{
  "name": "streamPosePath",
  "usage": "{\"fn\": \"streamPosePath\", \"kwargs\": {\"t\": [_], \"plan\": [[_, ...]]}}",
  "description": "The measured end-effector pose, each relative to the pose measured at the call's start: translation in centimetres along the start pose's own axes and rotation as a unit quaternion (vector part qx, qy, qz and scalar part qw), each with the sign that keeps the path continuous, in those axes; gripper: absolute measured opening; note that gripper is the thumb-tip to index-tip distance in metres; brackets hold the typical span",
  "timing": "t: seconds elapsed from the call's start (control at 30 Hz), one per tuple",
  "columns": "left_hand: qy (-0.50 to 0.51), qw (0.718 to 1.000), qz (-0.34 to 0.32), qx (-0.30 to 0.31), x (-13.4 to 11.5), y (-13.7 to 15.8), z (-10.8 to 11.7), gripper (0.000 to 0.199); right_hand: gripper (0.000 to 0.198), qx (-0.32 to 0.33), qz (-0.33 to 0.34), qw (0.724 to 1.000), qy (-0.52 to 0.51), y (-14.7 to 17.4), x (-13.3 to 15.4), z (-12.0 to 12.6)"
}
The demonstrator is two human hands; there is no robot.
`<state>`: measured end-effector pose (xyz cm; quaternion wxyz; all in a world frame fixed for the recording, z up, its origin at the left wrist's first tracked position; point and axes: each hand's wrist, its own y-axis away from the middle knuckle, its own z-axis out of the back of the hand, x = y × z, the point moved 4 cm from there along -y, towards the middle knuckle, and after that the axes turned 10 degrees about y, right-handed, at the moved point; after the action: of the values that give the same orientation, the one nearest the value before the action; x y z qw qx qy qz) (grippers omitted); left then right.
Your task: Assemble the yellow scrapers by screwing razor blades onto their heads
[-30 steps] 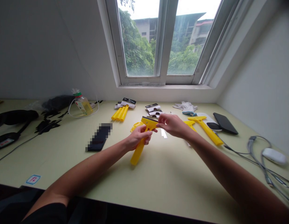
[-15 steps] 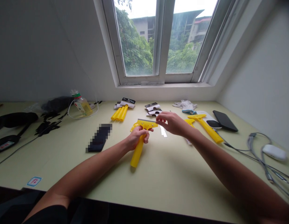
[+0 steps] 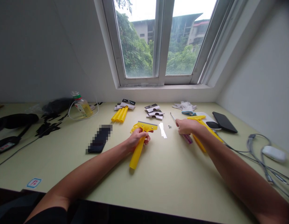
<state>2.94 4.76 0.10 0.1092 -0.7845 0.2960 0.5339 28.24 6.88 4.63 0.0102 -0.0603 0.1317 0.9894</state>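
Note:
My left hand (image 3: 139, 138) is wrapped round the upper handle of a yellow scraper (image 3: 137, 155). A metal blade lies along the top edge of its head, with screws in the yellow face. To the right, my right hand (image 3: 186, 125) closes over a screwdriver (image 3: 187, 139); its thin shaft points away towards the window and its pinkish handle shows below the fingers. Small screws (image 3: 169, 126) and white blade strips (image 3: 162, 130) lie between the two hands. Other yellow scrapers (image 3: 200, 144) lie beside and partly behind my right hand.
Yellow handles (image 3: 120, 114) and black-and-white packaging cards (image 3: 154, 111) lie near the window. A phone (image 3: 97, 141) is left of the scraper. Gloves (image 3: 185, 106), a black device (image 3: 225, 122), cables (image 3: 258, 155) and a white case (image 3: 274, 153) are at right, a bottle (image 3: 82, 106) at left.
My right hand has left the blade end of the scraper, moved right and down, and taken hold of the screwdriver. My left hand keeps the scraper in nearly the same place.

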Motion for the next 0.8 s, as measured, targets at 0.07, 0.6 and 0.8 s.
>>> {"fn": "streamPosePath", "kwargs": {"t": [0.07,0.6,0.8], "plan": [[-0.001,1.0,-0.002,0.006,0.1,0.0,0.0,0.036,0.025,-0.007,0.028,0.999,-0.035,-0.2,-0.6,0.7],[-0.012,1.0,-0.019,0.021,0.1,-0.2,-0.1,0.032,0.046,-0.106,0.272,0.676,-0.677,5.1,-2.4,7.5],[-0.013,0.999,-0.018,0.028,0.2,-0.1,0.0,0.034,0.025,-0.304,0.249,0.787,-0.476,8.6,0.2,9.1]]}}
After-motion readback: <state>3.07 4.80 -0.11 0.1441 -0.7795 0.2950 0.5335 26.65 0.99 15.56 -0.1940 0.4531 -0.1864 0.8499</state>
